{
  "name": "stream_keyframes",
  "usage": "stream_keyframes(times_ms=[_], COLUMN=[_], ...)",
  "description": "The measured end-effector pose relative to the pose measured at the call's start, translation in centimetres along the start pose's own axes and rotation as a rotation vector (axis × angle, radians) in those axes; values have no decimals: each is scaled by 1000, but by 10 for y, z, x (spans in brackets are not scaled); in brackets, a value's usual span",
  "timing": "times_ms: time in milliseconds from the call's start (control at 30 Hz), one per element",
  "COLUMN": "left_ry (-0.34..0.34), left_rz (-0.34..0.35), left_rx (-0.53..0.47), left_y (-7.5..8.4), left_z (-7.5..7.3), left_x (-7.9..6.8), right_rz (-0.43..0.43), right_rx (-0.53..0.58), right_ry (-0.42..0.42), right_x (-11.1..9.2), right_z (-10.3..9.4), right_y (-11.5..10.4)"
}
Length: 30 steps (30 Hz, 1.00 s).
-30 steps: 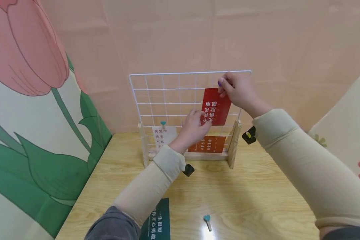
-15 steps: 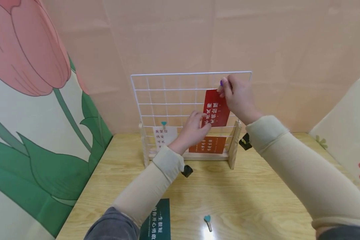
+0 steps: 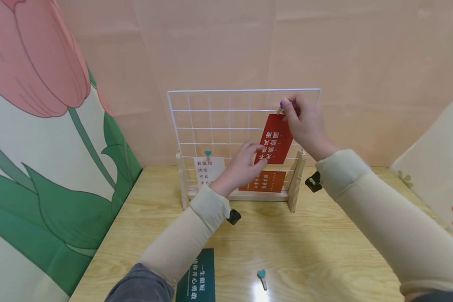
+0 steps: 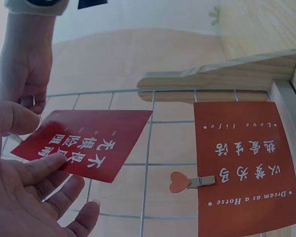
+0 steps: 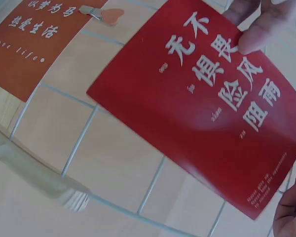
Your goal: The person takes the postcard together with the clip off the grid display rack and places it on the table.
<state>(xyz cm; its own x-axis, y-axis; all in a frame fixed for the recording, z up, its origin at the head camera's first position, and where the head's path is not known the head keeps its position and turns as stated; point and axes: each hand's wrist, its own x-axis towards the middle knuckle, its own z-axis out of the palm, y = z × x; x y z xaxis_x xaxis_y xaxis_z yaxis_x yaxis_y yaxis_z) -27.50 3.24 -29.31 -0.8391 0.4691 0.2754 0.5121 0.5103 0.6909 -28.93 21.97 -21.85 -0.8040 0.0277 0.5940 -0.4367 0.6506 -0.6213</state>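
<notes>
A red card [image 3: 274, 138] with white lettering is tilted in front of the white wire grid [image 3: 219, 119]. My left hand [image 3: 241, 166] pinches its lower left edge, thumb and fingers on opposite faces. At the card's upper edge, my right hand [image 3: 305, 123] pinches a small wooden clothespin [image 3: 279, 110] with a purple end; fingers hide most of it. Below hangs an orange card [image 4: 244, 163], pinned to the grid by a clothespin [image 4: 200, 181] with an orange heart. A white card [image 3: 208, 170] hangs to the left under a teal heart clothespin [image 3: 208, 154].
Wooden posts [image 3: 296, 184] carry the grid on the wood-grain table [image 3: 143, 218]. Nearer me lie a dark green card [image 3: 204, 279], partly under my left sleeve, and a loose clothespin [image 3: 262, 279] with a teal heart. A peach backdrop [image 3: 211, 50] stands behind.
The red card has shifted slightly right and down and leans more. My right hand has moved down a little; the clothespin shows more clearly above the card's edge. My left hand keeps its pinch.
</notes>
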Motion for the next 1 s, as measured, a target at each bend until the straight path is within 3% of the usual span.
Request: stream_keyframes(times_ms=[333, 667, 1000], left_ry=[57, 106, 159], left_rz=[-1, -47, 0], left_rx=[-74, -59, -93], left_y=[-8, -22, -27], left_z=[-4, -15, -24], left_x=[-20, -61, -81], right_rz=[-14, -56, -93], right_rx=[-29, 6, -2], right_ry=[-18, -161, -178], right_x=[-13, -39, -56], right_z=[-10, -7, -4], right_y=[8, 11, 12])
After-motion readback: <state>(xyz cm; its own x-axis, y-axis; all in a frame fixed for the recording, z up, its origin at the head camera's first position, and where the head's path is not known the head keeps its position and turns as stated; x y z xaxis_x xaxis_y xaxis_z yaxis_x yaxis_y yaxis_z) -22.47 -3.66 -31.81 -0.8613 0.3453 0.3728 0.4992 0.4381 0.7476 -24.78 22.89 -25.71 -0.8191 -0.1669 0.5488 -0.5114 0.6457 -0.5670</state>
